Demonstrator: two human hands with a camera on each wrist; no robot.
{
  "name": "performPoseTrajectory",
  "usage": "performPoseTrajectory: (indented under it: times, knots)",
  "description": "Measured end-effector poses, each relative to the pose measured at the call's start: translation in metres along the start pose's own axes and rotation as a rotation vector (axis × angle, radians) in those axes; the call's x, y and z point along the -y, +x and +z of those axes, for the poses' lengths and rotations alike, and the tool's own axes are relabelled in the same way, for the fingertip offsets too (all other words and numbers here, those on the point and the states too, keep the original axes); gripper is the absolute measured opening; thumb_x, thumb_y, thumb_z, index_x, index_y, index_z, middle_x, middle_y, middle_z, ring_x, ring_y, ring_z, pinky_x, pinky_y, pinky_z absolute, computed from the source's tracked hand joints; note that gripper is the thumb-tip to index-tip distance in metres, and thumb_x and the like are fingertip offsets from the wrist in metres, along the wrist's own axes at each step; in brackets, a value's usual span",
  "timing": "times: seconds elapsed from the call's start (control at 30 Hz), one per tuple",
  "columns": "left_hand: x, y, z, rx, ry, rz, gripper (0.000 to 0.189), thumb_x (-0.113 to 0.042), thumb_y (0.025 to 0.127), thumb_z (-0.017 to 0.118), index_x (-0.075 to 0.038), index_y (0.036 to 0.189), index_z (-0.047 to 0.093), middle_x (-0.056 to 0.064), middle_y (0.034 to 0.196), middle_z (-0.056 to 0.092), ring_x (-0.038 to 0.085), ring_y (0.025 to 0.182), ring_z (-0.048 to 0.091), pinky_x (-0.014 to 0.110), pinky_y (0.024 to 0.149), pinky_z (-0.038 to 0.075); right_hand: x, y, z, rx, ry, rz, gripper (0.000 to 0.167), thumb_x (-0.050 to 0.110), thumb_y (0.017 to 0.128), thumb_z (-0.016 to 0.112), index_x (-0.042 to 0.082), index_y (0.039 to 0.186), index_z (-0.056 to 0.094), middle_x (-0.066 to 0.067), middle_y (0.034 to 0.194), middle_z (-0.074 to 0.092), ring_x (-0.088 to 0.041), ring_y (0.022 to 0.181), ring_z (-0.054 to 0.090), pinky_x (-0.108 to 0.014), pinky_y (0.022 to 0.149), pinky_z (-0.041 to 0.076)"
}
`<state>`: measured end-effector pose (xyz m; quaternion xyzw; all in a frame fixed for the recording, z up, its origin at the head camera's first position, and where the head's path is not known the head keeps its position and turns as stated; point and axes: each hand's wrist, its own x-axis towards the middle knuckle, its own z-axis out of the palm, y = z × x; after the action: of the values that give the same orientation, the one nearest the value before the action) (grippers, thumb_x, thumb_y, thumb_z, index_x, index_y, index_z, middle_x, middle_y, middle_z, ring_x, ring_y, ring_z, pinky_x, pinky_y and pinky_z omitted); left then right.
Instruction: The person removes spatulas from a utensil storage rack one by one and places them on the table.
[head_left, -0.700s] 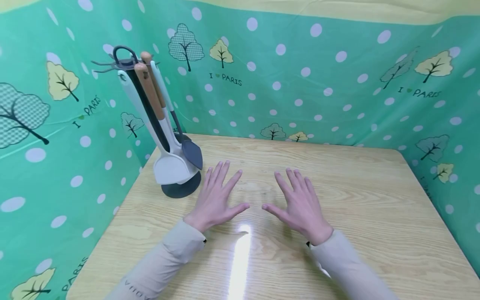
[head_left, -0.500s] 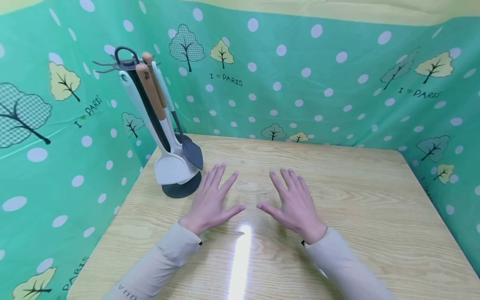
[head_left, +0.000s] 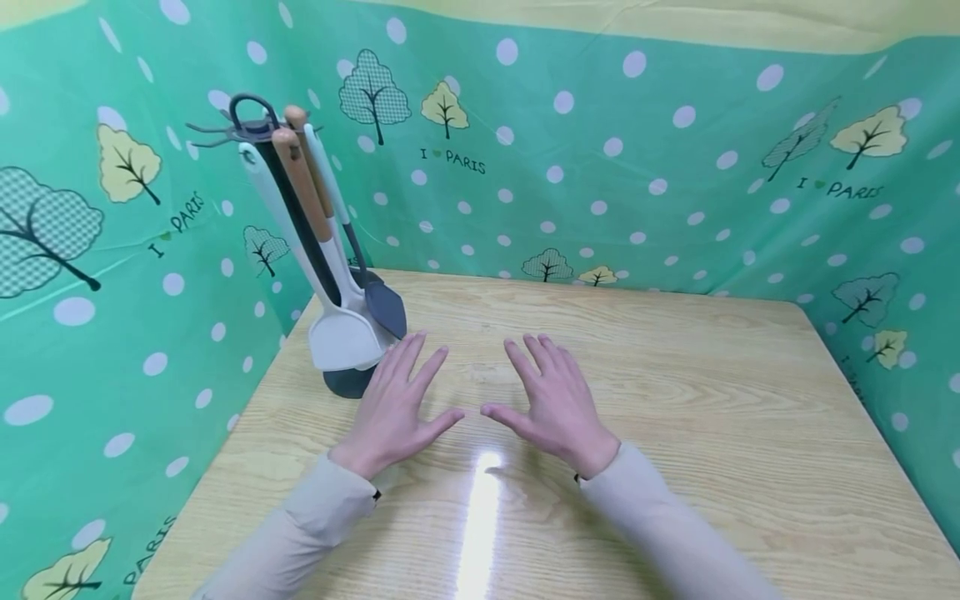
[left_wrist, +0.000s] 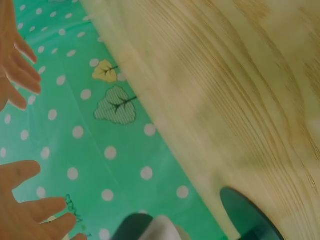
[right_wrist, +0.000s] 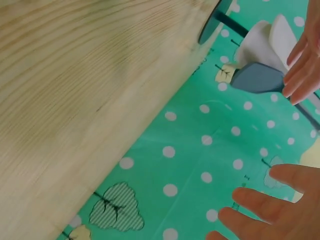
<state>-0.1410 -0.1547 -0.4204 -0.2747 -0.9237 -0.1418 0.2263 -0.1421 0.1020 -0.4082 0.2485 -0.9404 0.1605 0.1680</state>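
Note:
My left hand is held palm down with its fingers spread, just right of a utensil stand with a round dark base. Its fingertips overlap the base's edge in the head view; whether they touch anything I cannot tell. On the stand hang a white turner with a pale blue handle, a dark grey turner and other utensils with wooden handles. My right hand, fingers also spread, is over the table and holds nothing. Both wrist views show straight fingers, with the dark grey turner near the left hand.
The wooden table reaches right and back to a green dotted cloth hung around it. Dark hooks and a loop crown the stand. A bright light reflection lies at the table's front.
Both hands have drifted left and slightly down in the head view, the left one closer to the stand's base. The thumbs have come nearer each other. The stand and utensils stay put.

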Motion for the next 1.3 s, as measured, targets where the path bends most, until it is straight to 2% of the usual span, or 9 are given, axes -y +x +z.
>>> performPoseTrajectory:
  times: [0.4,0.6,0.77,0.97,1.17,1.3]
  knots:
    - [0.019,-0.015,-0.023,-0.043,-0.013,-0.048,0.079,-0.056,0.081,0.064,-0.010,0.142,0.044,0.022,0.148,0.035,0.040,0.137,0.030,0.053,0.112,0.025,0.028,0.034,0.008,-0.008,0.012,-0.087,0.089,0.074,0.083,0.048,0.014,0.148,0.035,-0.018,0.144,0.042,-0.037,0.135,0.033,-0.051,0.111,0.028]
    - [0.029,-0.022,-0.032,-0.067,-0.041,-0.100,0.078,-0.055,0.081,0.065,-0.010,0.141,0.045,0.022,0.147,0.035,0.039,0.136,0.031,0.057,0.108,0.029,0.044,0.051,0.007,-0.006,0.012,-0.117,0.086,0.071,0.084,0.050,0.013,0.147,0.036,-0.018,0.142,0.044,-0.036,0.134,0.036,-0.049,0.111,0.029]
    - [0.037,-0.025,-0.040,-0.114,-0.074,-0.121,0.076,-0.053,0.081,0.066,-0.007,0.138,0.047,0.021,0.147,0.036,0.040,0.134,0.034,0.059,0.102,0.036,0.053,0.066,0.008,-0.070,0.027,-0.174,0.080,0.065,0.086,0.054,0.009,0.143,0.042,-0.013,0.136,0.051,-0.031,0.128,0.044,-0.045,0.108,0.036]
    - [0.046,-0.025,-0.049,-0.190,-0.110,-0.111,0.074,-0.056,0.085,0.062,-0.005,0.137,0.048,0.021,0.144,0.040,0.041,0.128,0.041,0.060,0.094,0.043,0.063,0.080,0.011,-0.166,0.072,-0.247,0.072,0.059,0.086,0.059,0.007,0.135,0.050,-0.008,0.125,0.058,-0.024,0.117,0.053,-0.040,0.092,0.049]
    - [0.058,-0.029,-0.059,-0.253,-0.102,-0.121,0.072,-0.058,0.090,0.054,-0.002,0.135,0.049,0.020,0.138,0.047,0.039,0.124,0.046,0.055,0.097,0.043,0.074,0.090,0.013,-0.198,0.120,-0.279,0.064,0.055,0.087,0.060,0.007,0.129,0.055,-0.006,0.119,0.063,-0.021,0.111,0.058,-0.035,0.087,0.052]
    - [0.067,-0.030,-0.065,-0.315,-0.101,-0.106,0.066,-0.051,0.094,0.050,0.003,0.131,0.051,0.021,0.132,0.053,0.038,0.120,0.050,0.053,0.095,0.045,0.083,0.099,0.014,-0.236,0.151,-0.299,0.057,0.050,0.088,0.062,0.007,0.126,0.058,-0.005,0.113,0.066,-0.019,0.103,0.062,-0.032,0.081,0.054]
